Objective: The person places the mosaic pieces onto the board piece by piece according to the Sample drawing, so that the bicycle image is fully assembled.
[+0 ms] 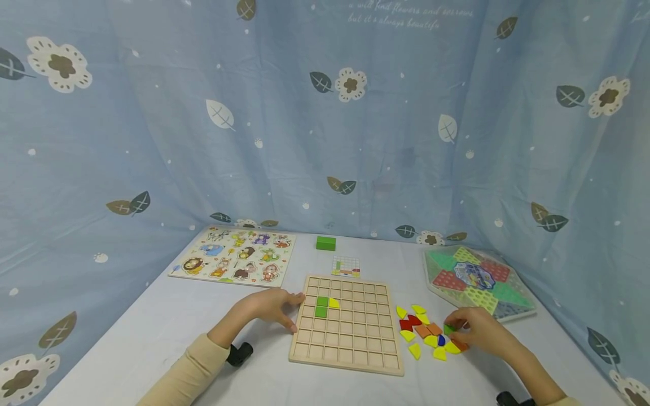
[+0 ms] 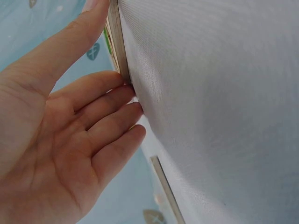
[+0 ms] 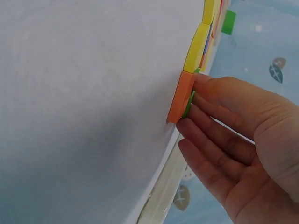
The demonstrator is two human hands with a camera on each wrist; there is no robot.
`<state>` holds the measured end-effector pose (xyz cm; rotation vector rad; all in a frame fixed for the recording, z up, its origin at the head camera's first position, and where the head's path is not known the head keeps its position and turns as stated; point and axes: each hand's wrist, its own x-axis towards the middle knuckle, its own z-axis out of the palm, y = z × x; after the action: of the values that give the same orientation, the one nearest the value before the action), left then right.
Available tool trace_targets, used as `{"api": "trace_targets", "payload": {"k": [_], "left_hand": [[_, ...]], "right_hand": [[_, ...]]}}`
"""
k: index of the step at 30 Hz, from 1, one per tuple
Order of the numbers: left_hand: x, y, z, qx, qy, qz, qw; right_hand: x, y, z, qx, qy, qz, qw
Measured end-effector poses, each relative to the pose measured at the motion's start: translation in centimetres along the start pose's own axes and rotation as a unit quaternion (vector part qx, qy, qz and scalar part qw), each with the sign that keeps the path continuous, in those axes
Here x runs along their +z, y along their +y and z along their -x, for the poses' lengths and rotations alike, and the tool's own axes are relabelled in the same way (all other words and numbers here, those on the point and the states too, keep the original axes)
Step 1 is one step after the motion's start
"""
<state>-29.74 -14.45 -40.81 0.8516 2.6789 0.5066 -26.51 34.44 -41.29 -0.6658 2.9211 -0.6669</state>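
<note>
A wooden grid board (image 1: pixel 358 369) lies on the table with two green squares (image 1: pixel 321 311) and a yellow quarter-circle piece (image 1: pixel 334 303) in its cells. My left hand (image 1: pixel 276 307) touches the board's left edge, its fingers nearly straight; in the left wrist view the fingertips meet the board's side (image 2: pixel 119 46). To the right of the board, my right hand (image 1: pixel 474 330) pinches a green piece (image 3: pixel 188 105) at its fingertips. Just beneath the fingers lies an orange piece (image 3: pixel 181 95). Loose yellow pieces (image 1: pixel 414 351), red pieces (image 1: pixel 406 325) and a blue piece (image 1: pixel 441 340) lie nearby.
Behind the board lie a small pattern card (image 1: pixel 346 266) and a green block (image 1: pixel 325 243). An animal puzzle board (image 1: pixel 231 256) lies at the back left. A hexagonal game box (image 1: pixel 474 276) stands beyond my right hand. A blue curtain (image 1: pixel 325 141) hangs behind the table.
</note>
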Motion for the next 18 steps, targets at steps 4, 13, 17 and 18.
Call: {"api": "trace_targets", "payload": {"k": [4,13,17,18], "left_hand": [[-0.1,-0.1,0.0,0.003,-0.003,0.001,1.0000],[-0.1,0.1,0.0,0.004,-0.002,-0.002,1.0000],[-0.1,0.2,0.0,0.003,-0.001,-0.003,1.0000],[-0.1,0.2,0.0,0.003,-0.001,-0.002,1.0000]], "right_hand": [[-0.2,-0.5,-0.1,0.014,0.003,0.005,0.9999],[-0.5,-2.4,-0.7,-0.014,0.038,0.027,0.9988],[-0.3,-3.7,-1.1,-0.033,0.042,0.026,0.9982],[-0.2,-3.9,-1.2,-0.042,0.042,0.027,0.9979]]}}
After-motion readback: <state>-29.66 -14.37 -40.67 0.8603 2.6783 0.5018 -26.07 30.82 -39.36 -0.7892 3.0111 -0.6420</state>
